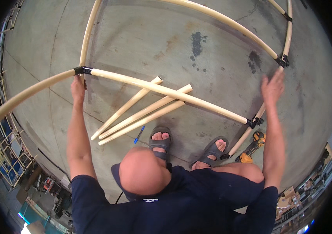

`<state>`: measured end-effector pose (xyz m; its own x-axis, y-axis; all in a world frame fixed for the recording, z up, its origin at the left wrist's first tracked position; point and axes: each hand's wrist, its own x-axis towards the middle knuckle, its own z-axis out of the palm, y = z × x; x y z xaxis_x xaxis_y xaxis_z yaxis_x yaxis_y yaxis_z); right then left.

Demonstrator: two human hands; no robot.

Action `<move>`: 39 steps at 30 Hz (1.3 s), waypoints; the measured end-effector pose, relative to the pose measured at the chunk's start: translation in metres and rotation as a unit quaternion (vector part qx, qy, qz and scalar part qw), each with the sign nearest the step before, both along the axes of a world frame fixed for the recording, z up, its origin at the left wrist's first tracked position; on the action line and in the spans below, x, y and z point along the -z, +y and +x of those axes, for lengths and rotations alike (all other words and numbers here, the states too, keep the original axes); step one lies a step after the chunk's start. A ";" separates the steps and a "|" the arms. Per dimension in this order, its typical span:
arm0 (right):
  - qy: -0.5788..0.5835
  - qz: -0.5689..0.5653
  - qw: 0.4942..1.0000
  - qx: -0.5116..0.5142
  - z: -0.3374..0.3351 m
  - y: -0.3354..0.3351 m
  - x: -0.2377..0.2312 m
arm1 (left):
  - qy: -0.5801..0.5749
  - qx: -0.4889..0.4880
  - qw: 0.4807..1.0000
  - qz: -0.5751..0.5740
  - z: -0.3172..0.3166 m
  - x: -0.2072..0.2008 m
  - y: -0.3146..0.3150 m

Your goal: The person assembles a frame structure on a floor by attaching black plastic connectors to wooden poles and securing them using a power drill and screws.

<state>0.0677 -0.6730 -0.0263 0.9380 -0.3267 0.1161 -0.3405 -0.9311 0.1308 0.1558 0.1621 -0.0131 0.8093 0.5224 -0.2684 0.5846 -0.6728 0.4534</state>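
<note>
A: Crossbar [166, 90] location, axis?

B: Above loose tubes [140, 115], slanting to lower right. Left hand [78, 89] curls below joint [83, 70]; right hand [273, 86], blurred, is at side tube [261, 110]. Neither grip can be confirmed.

A long, round, cream pole [166, 90] is blocking the way across, but a hand could be passing over the grey concrete floor [134, 43] beyond it. Three short, round, cream poles [142, 113] are lying on its near side, some poking out under it, with a thin blue marker [139, 134] beside them. Between the left foot [160, 136] and right foot [213, 152], in dark strappy sandals, a gap is showing. A yellow-and-black power drill [255, 145] and a slanting cream pole [239, 141] are crowding the right foot.
</note>
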 end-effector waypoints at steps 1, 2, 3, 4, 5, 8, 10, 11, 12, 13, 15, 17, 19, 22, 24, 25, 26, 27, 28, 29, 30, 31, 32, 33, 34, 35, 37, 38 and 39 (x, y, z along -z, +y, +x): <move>0.000 0.026 0.994 -0.107 -0.011 0.044 -0.023 | -0.002 0.012 0.999 -0.036 0.002 -0.008 0.000; 0.025 0.179 0.963 -0.201 -0.026 0.073 -0.040 | -0.004 0.027 0.997 -0.076 0.007 -0.015 -0.006; 0.139 0.256 0.924 -0.246 -0.050 0.103 -0.049 | -0.038 0.011 0.994 -0.101 0.010 -0.018 -0.022; 0.177 0.307 0.873 -0.335 -0.055 0.151 -0.074 | -0.040 0.010 0.994 -0.098 0.003 -0.030 -0.017; 0.210 0.324 0.866 -0.318 -0.068 0.163 -0.068 | -0.042 -0.004 0.994 -0.100 0.008 -0.035 -0.021; 0.242 0.316 0.864 -0.307 -0.087 0.154 -0.045 | -0.022 -0.033 0.992 -0.116 0.012 -0.033 -0.044; 0.229 0.294 0.871 -0.321 -0.083 0.151 -0.047 | -0.033 -0.043 0.995 -0.088 0.024 -0.036 -0.045; 0.221 0.289 0.875 -0.320 -0.081 0.157 -0.054 | -0.032 -0.042 0.995 -0.089 0.025 -0.036 -0.041; 0.213 0.285 0.879 -0.318 -0.080 0.164 -0.057 | -0.043 -0.034 0.991 -0.121 0.029 -0.038 -0.035; 0.214 0.286 0.878 -0.318 -0.082 0.169 -0.054 | -0.054 -0.025 0.986 -0.153 0.030 -0.042 -0.028; 0.185 0.268 0.885 -0.334 -0.074 0.179 -0.046 | -0.069 0.021 0.991 -0.109 0.031 -0.032 -0.014; 0.167 0.278 0.891 -0.318 -0.078 0.177 -0.042 | -0.201 0.143 0.963 0.106 0.027 -0.027 -0.025; 0.172 0.275 0.901 -0.288 -0.095 0.150 -0.042 | -0.297 0.189 0.913 0.206 -0.011 -0.028 -0.116; 0.160 0.279 0.904 -0.284 -0.093 0.143 -0.046 | -0.037 0.350 0.936 0.004 -0.107 -0.055 -0.221; 0.125 0.282 0.907 -0.287 -0.092 0.141 -0.050 | 0.064 0.466 0.877 0.103 -0.152 -0.061 -0.264; 0.121 0.294 0.906 -0.278 -0.087 0.144 -0.058 | 0.018 0.475 0.864 0.167 -0.162 -0.058 -0.270; 0.122 0.292 0.907 -0.279 -0.085 0.142 -0.063 | 0.018 0.474 0.864 0.166 -0.165 -0.053 -0.269; 0.118 0.293 0.908 -0.276 -0.082 0.141 -0.066 | 0.021 0.463 0.878 0.120 -0.167 -0.047 -0.266; 0.114 0.294 0.908 -0.274 -0.082 0.142 -0.068 | 0.024 0.450 0.890 0.076 -0.171 -0.043 -0.262; 0.111 0.291 0.910 -0.274 -0.083 0.137 -0.068 | -0.030 0.466 0.880 0.083 -0.169 -0.050 -0.265; 0.116 0.286 0.912 -0.270 -0.085 0.132 -0.065 | -0.035 0.467 0.879 0.084 -0.174 -0.047 -0.265; 0.120 0.283 0.914 -0.266 -0.087 0.130 -0.062 | 0.001 0.482 0.875 0.056 -0.182 -0.040 -0.261; 0.114 0.283 0.915 -0.263 -0.089 0.129 -0.057 | 0.038 0.498 0.866 0.028 -0.188 -0.039 -0.260; 0.112 0.269 0.917 -0.271 -0.091 0.128 -0.055 | 0.014 0.497 0.867 0.024 -0.192 -0.046 -0.262; 0.109 0.254 0.920 -0.279 -0.093 0.128 -0.051 | 0.008 0.505 0.863 0.025 -0.198 -0.050 -0.258; 0.103 0.248 0.924 -0.271 -0.093 0.132 -0.051 | 0.026 0.493 0.869 0.032 -0.201 -0.053 -0.248; 0.114 0.181 0.919 -0.332 -0.089 0.150 -0.044 | 0.035 0.489 0.871 0.039 -0.205 -0.060 -0.229; 0.087 0.150 0.918 -0.358 -0.088 0.151 -0.041 | 0.013 0.487 0.871 0.056 -0.207 -0.061 -0.224; 0.062 0.117 0.915 -0.382 -0.088 0.149 -0.039 | -0.008 0.485 0.872 0.072 -0.207 -0.062 -0.220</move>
<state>-0.0208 -0.5240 0.0125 0.9040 0.4276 0.0043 0.4255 -0.8985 -0.1085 -0.0514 -0.0575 0.0487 0.8922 -0.3822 -0.2406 -0.2964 -0.8975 0.3265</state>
